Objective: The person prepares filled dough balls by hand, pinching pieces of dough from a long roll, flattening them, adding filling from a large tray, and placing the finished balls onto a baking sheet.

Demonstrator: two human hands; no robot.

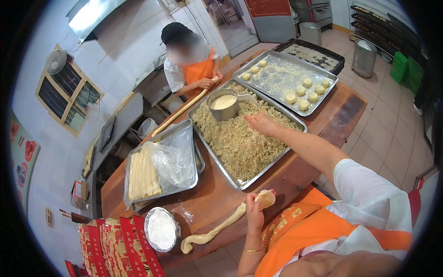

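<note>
My left hand (254, 213) holds a flattened round of dough (265, 199) near the table's front edge, fingers curled around its side. My right hand (261, 123) reaches across to a large metal tray (240, 184), its fingers bunched in the crumbly filling (244, 147) heaped there. How much filling they hold is hidden. A metal pot (224, 111) with pale, fine contents sits in the filling, just left of my right hand. Beside my left hand, a rope of dough (214, 234) lies curved on the wooden table.
Round dough pieces (301, 90) stand on a floured tray (277, 87) at the far right. Left are a plastic-covered tray of dough strips (143, 174) and a bowl of flour (161, 229). Across the table, a co-worker (196, 69) handles a long dough rope (180, 112). Red packages (117, 247) lie front left.
</note>
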